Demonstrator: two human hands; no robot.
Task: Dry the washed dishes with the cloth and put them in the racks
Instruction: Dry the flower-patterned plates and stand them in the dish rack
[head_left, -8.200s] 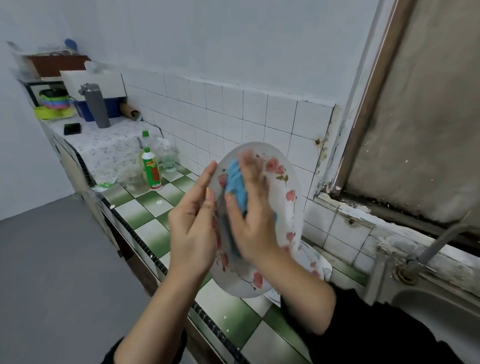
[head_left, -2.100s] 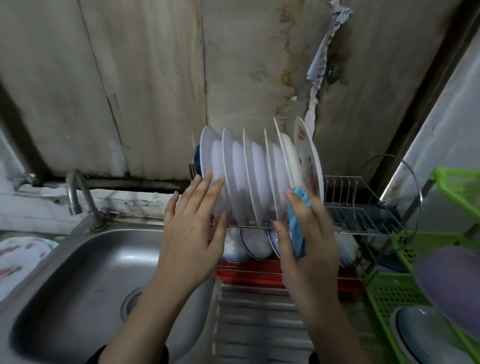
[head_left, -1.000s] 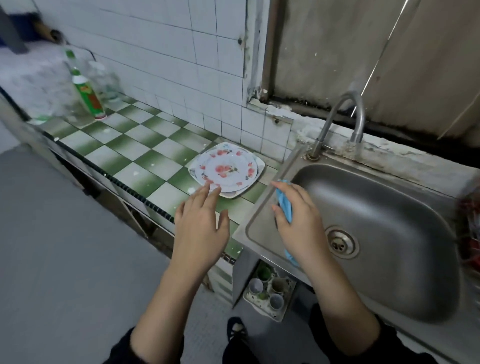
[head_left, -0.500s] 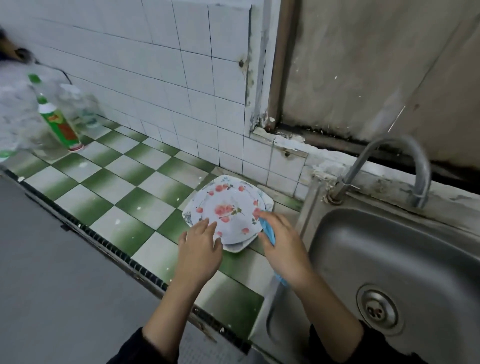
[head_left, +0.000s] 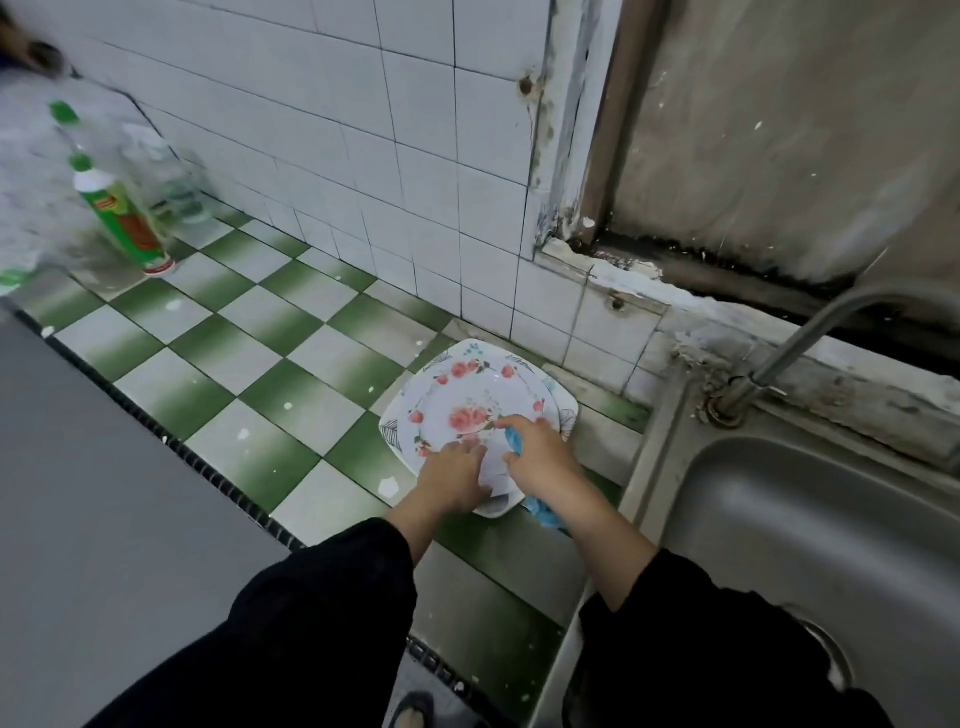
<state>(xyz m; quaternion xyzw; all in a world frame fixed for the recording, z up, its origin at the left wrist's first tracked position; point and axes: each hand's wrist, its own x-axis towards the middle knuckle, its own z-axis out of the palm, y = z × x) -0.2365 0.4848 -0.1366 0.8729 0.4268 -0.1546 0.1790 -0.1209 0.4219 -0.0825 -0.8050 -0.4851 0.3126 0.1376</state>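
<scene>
Floral plate (head_left: 467, 410) sits on a square plate (head_left: 563, 405) on the tiled counter (head_left: 311, 374), beside the sink (head_left: 805, 519). Both hands were reaching a moment ago and are now on it. Left hand (head_left: 452, 475) lies on the near rim, can't tell if it grips. Right hand (head_left: 540, 452) pinches the blue cloth (head_left: 517, 441). Looks like the next pickup is starting.

A: Room on the counter (head_left: 244, 400)?
B: Plenty L of the plates (head_left: 470, 395) — bare tiles as far as the bottles (head_left: 124, 218), far L.
A: R side?
B: Tight — sink rim (head_left: 649, 441) near, tap (head_left: 810, 332) arching over the sink. Tiled wall (head_left: 415, 208) just behind the plates, no way round the back.
</scene>
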